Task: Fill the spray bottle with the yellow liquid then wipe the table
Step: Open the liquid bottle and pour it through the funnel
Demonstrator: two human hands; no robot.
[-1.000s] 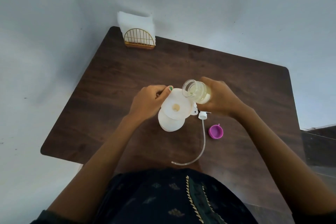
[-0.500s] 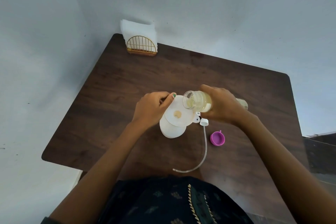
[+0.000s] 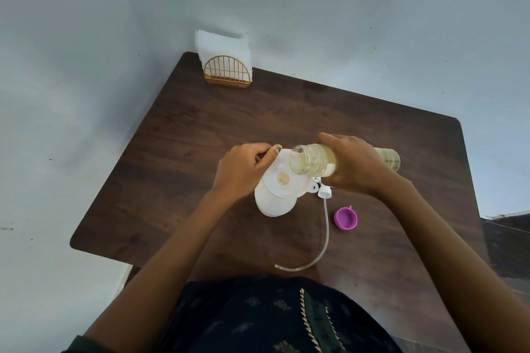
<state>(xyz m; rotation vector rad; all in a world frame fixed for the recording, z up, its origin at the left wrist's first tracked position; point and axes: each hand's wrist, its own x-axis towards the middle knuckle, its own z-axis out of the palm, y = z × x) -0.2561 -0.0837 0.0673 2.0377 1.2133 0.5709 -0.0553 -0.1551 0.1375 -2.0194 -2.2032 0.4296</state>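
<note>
A white spray bottle [image 3: 274,205] stands on the dark wooden table [image 3: 200,135] with a white funnel [image 3: 282,180] set in its neck. Yellow liquid pools at the funnel's centre. My left hand [image 3: 243,172] pinches the funnel's far-left rim. My right hand [image 3: 354,165] grips a clear bottle of yellow liquid [image 3: 312,163], tipped almost level, its open mouth over the funnel's right edge. The bottle's base shows past my right hand. The white spray head [image 3: 322,190] with its long clear tube lies on the table just right of the spray bottle.
A purple cap [image 3: 346,218] lies on the table right of the tube. A gold wire napkin holder with white napkins [image 3: 226,70] stands at the table's far left corner, against the grey wall. My dark patterned clothing fills the near edge.
My right hand has tipped the clear bottle further toward level over the funnel. A spot of yellow liquid has stayed in the funnel. The camera view has shifted slightly.
</note>
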